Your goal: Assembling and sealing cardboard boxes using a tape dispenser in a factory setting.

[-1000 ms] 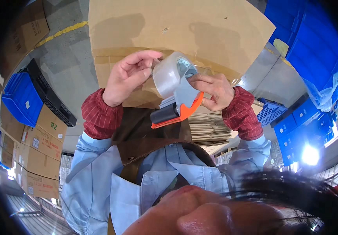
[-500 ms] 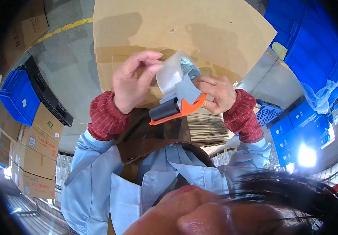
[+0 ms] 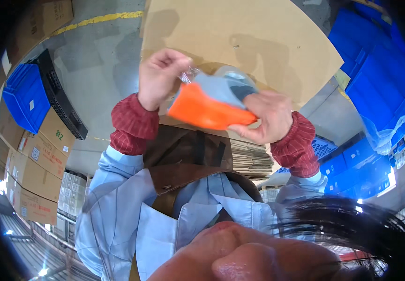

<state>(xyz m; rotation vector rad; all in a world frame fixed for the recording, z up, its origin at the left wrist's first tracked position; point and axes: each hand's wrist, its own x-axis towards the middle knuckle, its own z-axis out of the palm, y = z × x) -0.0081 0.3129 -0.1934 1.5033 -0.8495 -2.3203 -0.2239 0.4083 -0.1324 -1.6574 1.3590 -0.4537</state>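
Observation:
My right hand (image 3: 270, 114) grips an orange and grey tape dispenser (image 3: 207, 105), its fingers wrapped round the handle end. Behind the grey frame shows part of a roll of clear tape (image 3: 230, 72). At the dispenser's left end my left hand (image 3: 162, 75) is closed in a pinch on a crumpled strip of clear tape (image 3: 189, 75). Both hands are held above a large brown cardboard sheet or box top (image 3: 258, 28). The dispenser is slightly smeared by motion.
Blue plastic crates (image 3: 380, 70) stand at the right, with clear plastic film (image 3: 383, 133) hanging from them. On the left are a blue bin (image 3: 26, 96), a black crate (image 3: 59, 100) and stacked cartons (image 3: 36, 171). Flattened cardboard (image 3: 251, 159) is stacked close to my body.
The dispenser has turned, so its orange side now faces me and hides more of the tape roll. My left hand has moved up slightly and closed on the tape strip.

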